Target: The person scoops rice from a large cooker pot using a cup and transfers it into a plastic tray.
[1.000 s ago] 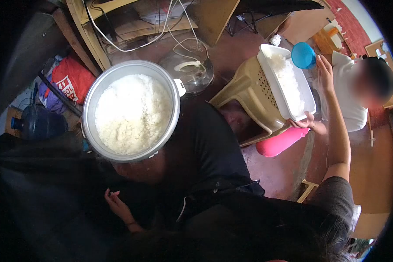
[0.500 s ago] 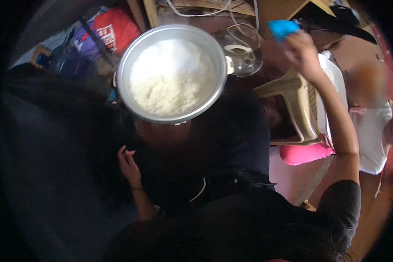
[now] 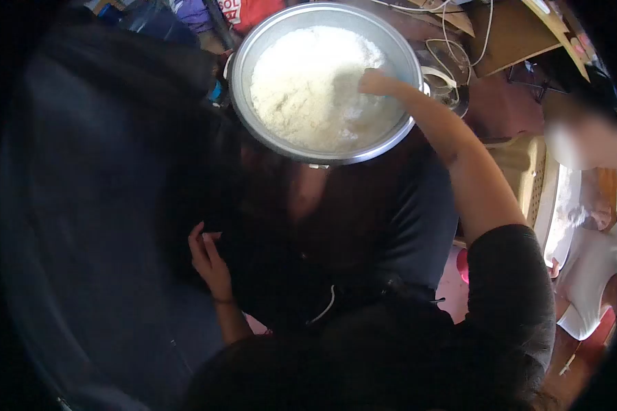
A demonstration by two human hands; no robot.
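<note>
A large round silver pot [image 3: 245,113] sits before my lap, filled with white, clumpy stuff that looks like cooked rice [image 3: 301,89]. My right hand [image 3: 376,82] reaches over the pot's right side, low over the rice. Its fingers look curled, and whatever they hold is hidden. No blue shows around it. My left hand [image 3: 208,257] hangs over dark cloth, holding nothing, its fingers loosely bent and apart.
Right of the pot lies a clear lid with a white handle [image 3: 440,77] near a pale cord. Farther right are a beige plastic stool [image 3: 521,164], a white tub [image 3: 562,205] and another person in a white shirt [image 3: 589,274]. A red bag [image 3: 250,10] lies behind the pot.
My right hand has moved left from beyond the stool into the pot. The blue thing it held is out of sight. The view has shifted; my left hand stays much the same.
</note>
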